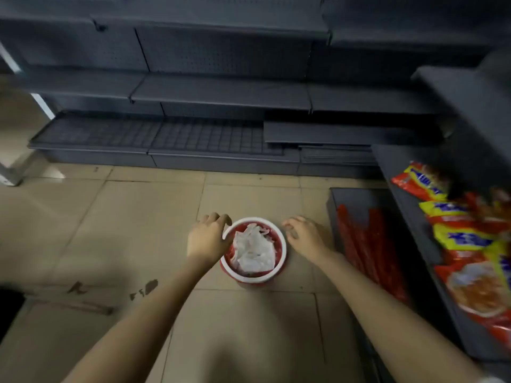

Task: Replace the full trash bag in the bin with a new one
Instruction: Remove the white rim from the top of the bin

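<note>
Bin (253,276), small and round with a white rim and red sides, stands on the tiled floor (116,230) between the two reaching arms, in front of dark grey shelving (221,92). At far left, a dark stain (146,288) marks the tiles. The left hand (206,240) lies at the bin's left rim, fingers curled downward, its thumb side overlapping the white edge; whether it actually grips the rim or the liner there cannot be told. Inside the bin, a red trash bag (277,240) lines the wall, and crumpled white paper (255,251) fills it almost to the top. The right hand (304,236) is just beside the bin's right side, apart from the rim, fingers loosely bent and holding nothing. Further right, a low dark tray holds long red sticks (365,244), and the sloping shelf at the right edge carries red and yellow snack packets (464,239).
</note>
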A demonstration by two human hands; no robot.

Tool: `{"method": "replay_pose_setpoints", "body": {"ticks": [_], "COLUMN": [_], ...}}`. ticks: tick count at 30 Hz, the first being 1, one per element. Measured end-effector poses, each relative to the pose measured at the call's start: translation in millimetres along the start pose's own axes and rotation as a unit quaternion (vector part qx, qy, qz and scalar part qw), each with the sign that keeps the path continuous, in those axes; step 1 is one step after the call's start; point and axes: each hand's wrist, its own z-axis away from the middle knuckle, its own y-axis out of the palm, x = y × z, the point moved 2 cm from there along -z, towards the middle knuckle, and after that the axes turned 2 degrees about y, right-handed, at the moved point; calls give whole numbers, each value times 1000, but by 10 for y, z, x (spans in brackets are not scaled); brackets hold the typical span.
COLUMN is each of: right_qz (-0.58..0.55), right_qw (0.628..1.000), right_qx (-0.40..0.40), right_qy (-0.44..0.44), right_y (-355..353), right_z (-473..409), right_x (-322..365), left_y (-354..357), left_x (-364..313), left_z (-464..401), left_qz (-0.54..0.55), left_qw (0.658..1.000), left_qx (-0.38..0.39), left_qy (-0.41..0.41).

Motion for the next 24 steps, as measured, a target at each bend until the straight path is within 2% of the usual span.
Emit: {"method": "replay_pose_setpoints", "body": {"ticks": [5,9,13,16,19,24], "right_qz": [45,46,-38,-75,-75,-40], "right_qw": [998,992,982,976,972,979], "right_qx": [-45,-116,-180,-203,-219,-195], "right_qy": [0,8,38,38,48,50], "right_y": [1460,2274,2560,2593,2652,2741], "right_z": [-480,-937,-1172,-1252,-1278,-1359], "right_x": [-476,-835,-984,-960,-1026,-1091], "left_y": [1514,2316,2704,2808,2889,3053], "left_x": [649,1194,1419,1392,1361,1460], "left_z": [-321,-696,-773,-750,-870,-958], "left_qz": [28,41,73,80,54,68], "left_qw": [999,995,986,984,987,986], "left_qx": [-42,-90,-143,-150,-142,-143], "left_qy": [-18,-33,-48,-55,-43,-44]}}
